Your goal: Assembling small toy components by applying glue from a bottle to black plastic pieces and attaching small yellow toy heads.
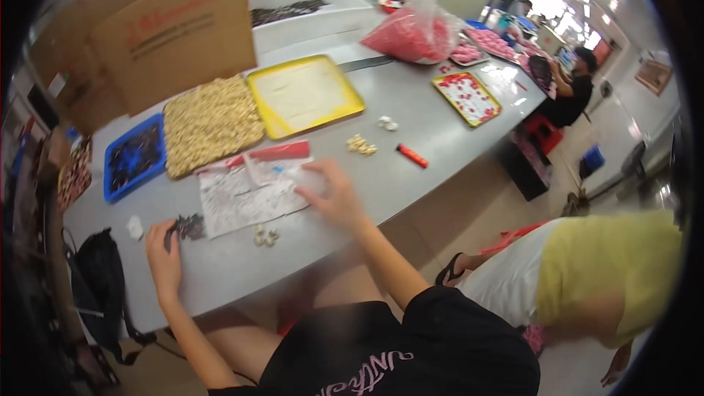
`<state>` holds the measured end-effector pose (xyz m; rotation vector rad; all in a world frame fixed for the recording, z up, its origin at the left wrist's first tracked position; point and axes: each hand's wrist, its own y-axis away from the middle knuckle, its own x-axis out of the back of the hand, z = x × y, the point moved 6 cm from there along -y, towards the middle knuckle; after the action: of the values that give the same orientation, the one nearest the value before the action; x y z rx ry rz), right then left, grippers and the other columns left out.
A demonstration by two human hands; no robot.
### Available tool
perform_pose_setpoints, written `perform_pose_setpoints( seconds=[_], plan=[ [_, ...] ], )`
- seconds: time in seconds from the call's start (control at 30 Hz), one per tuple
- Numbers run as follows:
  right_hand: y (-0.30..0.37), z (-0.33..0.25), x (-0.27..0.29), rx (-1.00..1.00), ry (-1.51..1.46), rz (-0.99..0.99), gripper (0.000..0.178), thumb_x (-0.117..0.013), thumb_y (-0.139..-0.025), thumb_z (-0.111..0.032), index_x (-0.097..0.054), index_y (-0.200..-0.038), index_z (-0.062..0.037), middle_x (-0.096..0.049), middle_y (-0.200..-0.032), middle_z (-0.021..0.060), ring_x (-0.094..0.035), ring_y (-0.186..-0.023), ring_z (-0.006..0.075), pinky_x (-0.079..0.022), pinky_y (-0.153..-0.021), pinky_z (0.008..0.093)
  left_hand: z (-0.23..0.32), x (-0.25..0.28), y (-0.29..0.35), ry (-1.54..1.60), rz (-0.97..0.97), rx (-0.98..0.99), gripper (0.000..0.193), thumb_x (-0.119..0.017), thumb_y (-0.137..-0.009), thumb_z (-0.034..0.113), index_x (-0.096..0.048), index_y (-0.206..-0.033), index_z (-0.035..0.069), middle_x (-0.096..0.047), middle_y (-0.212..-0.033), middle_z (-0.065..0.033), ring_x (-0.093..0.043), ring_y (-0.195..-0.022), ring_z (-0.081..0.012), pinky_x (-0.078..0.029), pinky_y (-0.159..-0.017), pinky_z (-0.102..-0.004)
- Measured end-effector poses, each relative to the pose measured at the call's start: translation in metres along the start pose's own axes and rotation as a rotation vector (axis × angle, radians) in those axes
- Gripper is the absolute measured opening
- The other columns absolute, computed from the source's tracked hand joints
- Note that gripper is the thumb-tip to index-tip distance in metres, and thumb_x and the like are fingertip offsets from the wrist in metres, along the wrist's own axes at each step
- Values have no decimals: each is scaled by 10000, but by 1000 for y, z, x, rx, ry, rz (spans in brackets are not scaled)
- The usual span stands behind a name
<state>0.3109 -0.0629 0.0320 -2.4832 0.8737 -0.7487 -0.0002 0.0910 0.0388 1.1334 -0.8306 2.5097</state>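
Observation:
My left hand rests at the left end of a small heap of dark pieces, its thumb and forefinger bent together around something dark at the heap's edge. My right hand is over the right end of a stained white sheet. Between its thumb and fingers is a blurred whitish thing with a blue tip. A red strip lies along the sheet's far edge. Several small pale pieces sit on the table just in front of the sheet.
Beyond the sheet stand a blue tray, a tray heaped with yellowish pieces and a yellow-rimmed tray. A red marker-like stick lies to the right. A black bag hangs at the left edge. A person in yellow is close at right.

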Motion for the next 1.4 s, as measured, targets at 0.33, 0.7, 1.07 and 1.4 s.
perform_pose_setpoints(
  seconds=[0.33,0.7,1.07,1.4],
  plan=[
    [0,5,13,65,27,45,347,-718,-759,-138,-563,-1045,-17,-561,-1010,124,-575,-883,270,-485,-680,312,1,-20,-7,193,61,73,254,-578,-767,-102,-589,-1010,-27,-572,-938,-112,-618,-832,-205,-512,-724,-283],
    [-2,5,5,24,38,68,346,-734,-737,-129,-579,-1028,-24,-592,-989,93,-569,-912,207,-445,-771,313,-16,-16,0,129,107,64,302,-574,-725,-91,-582,-1011,5,-567,-934,-114,-608,-864,-226,-504,-767,-298],
    [0,6,6,-69,-24,19,309,-693,-773,-95,-576,-1050,-23,-557,-946,25,-491,-839,115,-363,-668,231,-16,-15,0,93,190,53,263,-682,-712,43,-583,-955,36,-560,-895,-97,-544,-887,-265,-446,-800,-347],
    [-1,11,1,-51,-16,-10,326,-654,-808,-57,-548,-1107,20,-558,-1084,90,-518,-995,173,-389,-853,264,-27,-16,1,135,200,-2,151,-611,-762,56,-627,-912,41,-555,-893,-108,-534,-913,-288,-439,-813,-363]
  ],
)
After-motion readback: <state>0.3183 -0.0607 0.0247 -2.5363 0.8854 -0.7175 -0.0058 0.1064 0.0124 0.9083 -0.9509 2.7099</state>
